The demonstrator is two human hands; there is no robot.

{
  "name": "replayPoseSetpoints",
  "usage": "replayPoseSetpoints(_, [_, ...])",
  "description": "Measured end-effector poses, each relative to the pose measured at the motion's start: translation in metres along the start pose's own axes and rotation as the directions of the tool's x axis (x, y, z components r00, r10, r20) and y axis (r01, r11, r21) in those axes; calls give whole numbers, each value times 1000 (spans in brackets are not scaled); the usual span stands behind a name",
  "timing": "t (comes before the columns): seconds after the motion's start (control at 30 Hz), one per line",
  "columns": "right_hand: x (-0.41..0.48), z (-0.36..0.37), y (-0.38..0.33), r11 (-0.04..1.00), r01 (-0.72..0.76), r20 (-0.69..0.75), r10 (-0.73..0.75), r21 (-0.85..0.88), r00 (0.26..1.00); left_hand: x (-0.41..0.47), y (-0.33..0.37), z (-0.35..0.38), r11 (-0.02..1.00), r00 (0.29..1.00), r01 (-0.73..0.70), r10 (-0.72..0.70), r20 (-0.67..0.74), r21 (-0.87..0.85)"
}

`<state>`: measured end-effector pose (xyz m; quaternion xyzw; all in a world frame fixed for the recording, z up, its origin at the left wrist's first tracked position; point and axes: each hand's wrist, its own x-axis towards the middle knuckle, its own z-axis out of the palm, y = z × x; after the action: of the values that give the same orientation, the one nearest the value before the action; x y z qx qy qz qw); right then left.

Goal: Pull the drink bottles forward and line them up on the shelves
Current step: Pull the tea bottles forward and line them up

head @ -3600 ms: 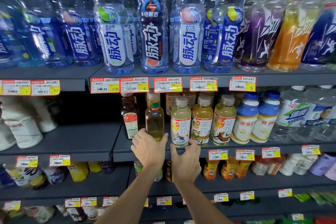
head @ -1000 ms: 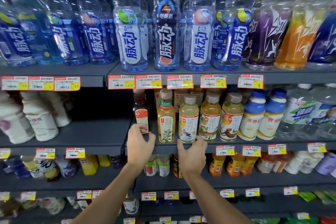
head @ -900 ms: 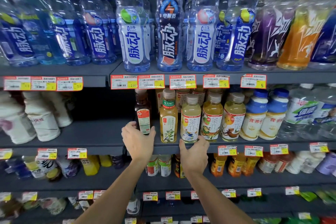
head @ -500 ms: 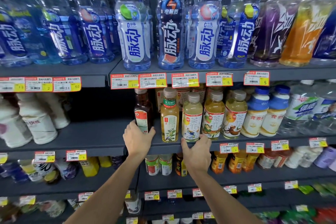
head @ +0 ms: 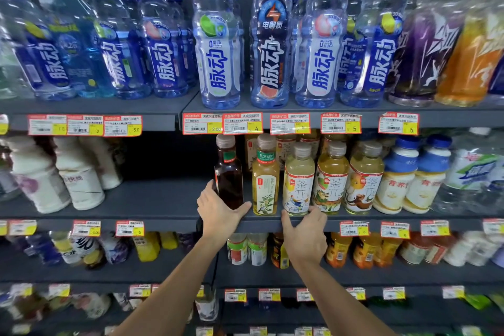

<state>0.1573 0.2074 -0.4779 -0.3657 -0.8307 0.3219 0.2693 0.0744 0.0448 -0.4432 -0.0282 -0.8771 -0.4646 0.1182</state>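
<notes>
Your left fingers (head: 209,188) wrap the far-left side of the dark tea bottle (head: 228,172), thumb across its front base: your left hand (head: 218,213) grips it low, centre of frame. Your right fingers (head: 317,211) curl round the base of the pale tea bottle (head: 299,180), thumb on the other side, so your right hand (head: 305,234) holds that one, just right of centre. The green-label tea bottle (head: 265,180) stands between the 2, untouched.

Change: 1 s ago the dark tea bottle sat further back than its neighbours. It now stands near the front lip of the middle shelf (head: 163,199), roughly level with the green-label tea bottle. Earlier your left hand was on the green-label one, so you're working leftward. The pale tea bottle hasn't visibly shifted, and your right hand has stayed on it.

For the task: the front row from the dark bottle rightward to the 2 other tea bottles looks about flush, so this run seems nearly done. Probably a small nudge left on the dark one, can't tell if it's exactly level.

Outward: white bottles (head: 76,180) at mid left sit further back. Blue-capped bottles (head: 218,49) across the top shelf, left group set back.
</notes>
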Motion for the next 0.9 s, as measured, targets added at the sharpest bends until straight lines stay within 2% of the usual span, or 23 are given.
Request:
replayPoseSetpoints(0.07, [1,-1,0,1000,1,8,-1,-8,1000,-1,8,5,1000,996,11,-12,-87,-11])
replayPoseSetpoints(0.13, [1,-1,0,1000,0,17,1,-19,1000,2,8,7,999,994,1,-6,-108,-49])
replayPoseSetpoints(0.2, [2,-1,0,1000,2,18,-1,-27,1000,4,0,5,996,998,-6,0,-70,-88])
replayPoseSetpoints(0.33, [0,0,0,999,14,3,-14,-41,1000,10,-17,-13,991,994,-23,38,105,-132])
replayPoseSetpoints(0.43, [-1,0,-1,999,5,-4,-5,-53,1000,13,-21,-19,997,995,-72,72,65,-3])
replayPoseSetpoints(0.5, [-2,-1,-2,999,6,-8,-7,-52,1000,13,-20,-19,998,998,-46,44,38,47])
replayPoseSetpoints(0.63, [-3,-2,-2,998,11,-7,-11,-55,1000,13,-21,-17,996,990,14,-1,139,-90])
replayPoseSetpoints(0.8, [-4,-2,-3,998,18,-15,-19,-64,1000,14,-24,-23,999,971,-48,46,233,4])
replayPoseSetpoints(0.9, [-4,-2,-2,998,24,-15,-25,-58,1000,14,-25,-26,992,969,-87,63,237,91])
